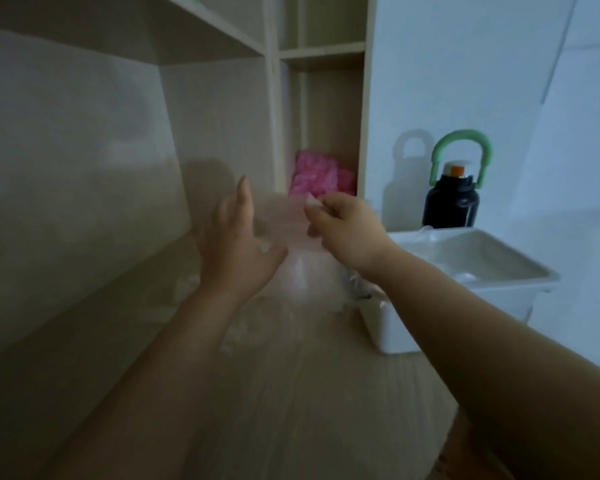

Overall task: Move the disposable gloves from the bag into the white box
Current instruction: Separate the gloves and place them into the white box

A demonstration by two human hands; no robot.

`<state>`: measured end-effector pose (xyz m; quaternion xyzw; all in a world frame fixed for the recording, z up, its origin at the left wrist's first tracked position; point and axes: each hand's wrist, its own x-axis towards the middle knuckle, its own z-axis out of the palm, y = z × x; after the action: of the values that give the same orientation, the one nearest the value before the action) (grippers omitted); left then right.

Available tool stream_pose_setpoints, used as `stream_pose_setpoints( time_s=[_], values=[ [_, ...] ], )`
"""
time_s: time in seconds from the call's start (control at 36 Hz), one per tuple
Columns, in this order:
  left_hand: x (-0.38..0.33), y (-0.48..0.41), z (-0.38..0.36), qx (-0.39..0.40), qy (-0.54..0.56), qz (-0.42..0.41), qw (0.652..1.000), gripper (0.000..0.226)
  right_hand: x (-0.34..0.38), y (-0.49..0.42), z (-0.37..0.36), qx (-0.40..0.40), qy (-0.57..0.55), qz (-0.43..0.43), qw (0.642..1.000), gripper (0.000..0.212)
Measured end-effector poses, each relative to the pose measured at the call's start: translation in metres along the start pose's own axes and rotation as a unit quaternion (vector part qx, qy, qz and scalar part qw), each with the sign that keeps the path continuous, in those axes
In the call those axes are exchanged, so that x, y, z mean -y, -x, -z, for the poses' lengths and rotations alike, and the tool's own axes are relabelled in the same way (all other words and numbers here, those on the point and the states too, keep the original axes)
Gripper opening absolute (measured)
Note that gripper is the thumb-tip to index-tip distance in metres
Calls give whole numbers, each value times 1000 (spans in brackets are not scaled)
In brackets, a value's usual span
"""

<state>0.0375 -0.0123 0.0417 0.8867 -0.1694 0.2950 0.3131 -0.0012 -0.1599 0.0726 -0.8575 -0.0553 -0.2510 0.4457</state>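
Observation:
A clear plastic bag with thin disposable gloves inside hangs above the desk, blurred. My right hand pinches its top edge and holds it up. My left hand is spread beside the bag on its left, fingers straight, thumb near the bag's side; I cannot tell whether it touches it. The white box stands on the desk to the right of the bag, and something clear and crumpled lies inside it and over its far rim.
A black bottle with a green handle stands behind the white box by the wall. A pink bundle sits in a narrow shelf compartment behind the bag. Shelving rises on the left and at the back. Small clear scraps lie on the wooden desk.

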Motion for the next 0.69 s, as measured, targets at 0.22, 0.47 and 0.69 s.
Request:
stream_pose_setpoints(
  time_s=[0.22,0.47,0.69],
  values=[
    [-62,-18,-32,-74,21,-166,983,53,-50,-24,91,-43,-5,-168,985,26],
    [-107,-22,-81,170,-27,-171,970,65,-118,-27,149,-82,185,-224,953,32],
    [-123,-30,-111,421,-148,-153,882,49,-149,-19,160,-18,335,-191,922,32]
  ],
)
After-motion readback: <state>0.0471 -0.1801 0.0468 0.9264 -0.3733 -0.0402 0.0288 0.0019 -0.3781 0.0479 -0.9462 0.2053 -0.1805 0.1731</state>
